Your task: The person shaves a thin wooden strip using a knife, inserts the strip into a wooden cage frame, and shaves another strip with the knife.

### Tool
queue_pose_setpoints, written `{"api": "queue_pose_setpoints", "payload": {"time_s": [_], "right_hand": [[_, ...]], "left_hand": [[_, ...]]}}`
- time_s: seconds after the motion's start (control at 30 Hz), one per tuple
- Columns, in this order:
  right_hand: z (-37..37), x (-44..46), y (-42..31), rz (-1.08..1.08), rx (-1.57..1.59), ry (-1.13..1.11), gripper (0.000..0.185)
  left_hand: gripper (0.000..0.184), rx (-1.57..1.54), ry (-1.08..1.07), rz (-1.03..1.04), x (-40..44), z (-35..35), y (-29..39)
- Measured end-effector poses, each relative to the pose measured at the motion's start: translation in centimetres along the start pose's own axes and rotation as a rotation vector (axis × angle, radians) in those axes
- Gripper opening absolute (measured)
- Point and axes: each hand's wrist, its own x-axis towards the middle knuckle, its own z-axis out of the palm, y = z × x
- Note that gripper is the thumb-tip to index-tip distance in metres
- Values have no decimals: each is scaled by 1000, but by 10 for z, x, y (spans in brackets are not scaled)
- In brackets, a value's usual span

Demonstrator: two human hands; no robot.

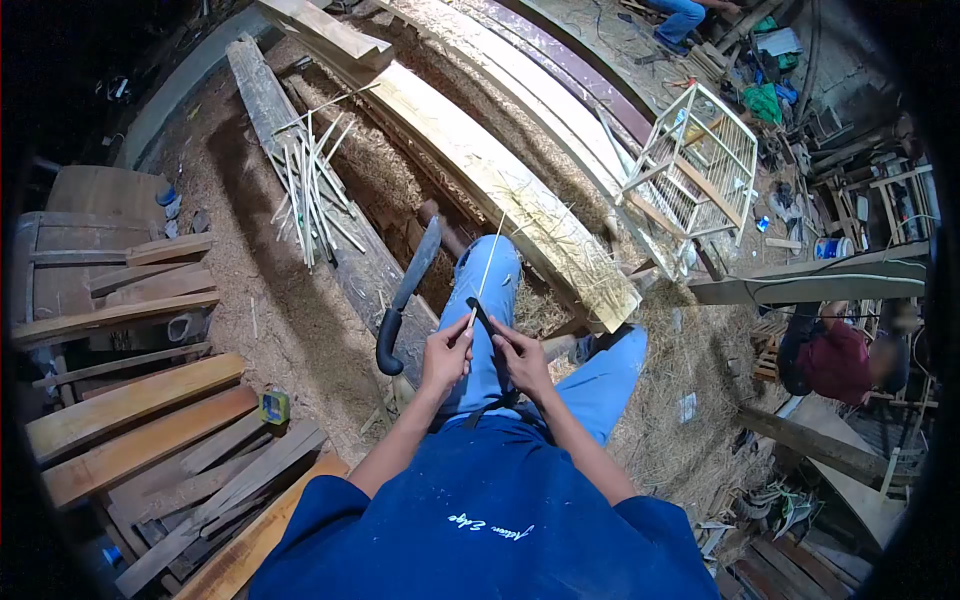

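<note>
My left hand (447, 356) is closed around the lower end of a thin pale stick (489, 264), which slants up across my jeans. Closed on a small dark knife (480, 314), my right hand (522, 361) is just to the right of it. The blade meets or crosses the stick near its lower end; contact is hard to make out. To the left, a machete (416, 268) with a black hooked handle rests by the edge of a grey plank (352, 262). A loose bundle of thin sticks (308, 190) lies farther up that plank.
A long pale beam (470, 150) with shavings on it runs past my knees. A slatted wooden frame (697, 165) stands beyond it at the right. Boards (140, 410) and a yellow tape measure (274, 407) lie at left. Another person (845, 355) is at the right, and someone's leg (680, 20) shows above.
</note>
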Motion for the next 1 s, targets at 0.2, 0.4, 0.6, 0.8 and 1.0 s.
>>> {"api": "queue_pose_setpoints", "payload": {"time_s": [0.2,0.4,0.6,0.8,1.0], "right_hand": [[10,-3,13,-75,-30,55,35],[18,-8,25,-174,61,167,32],[16,-16,33,-261,-60,217,33],[24,-26,36,-273,-179,290,35],[21,-22,41,-337,-313,303,36]], "left_hand": [[35,32,-18,20,3,-1,-11],[32,56,-52,46,8,0,-22],[31,7,-50,58,7,1,-32],[29,-60,-61,45,-7,-3,-41],[30,-61,-59,57,-28,-15,-55]]}}
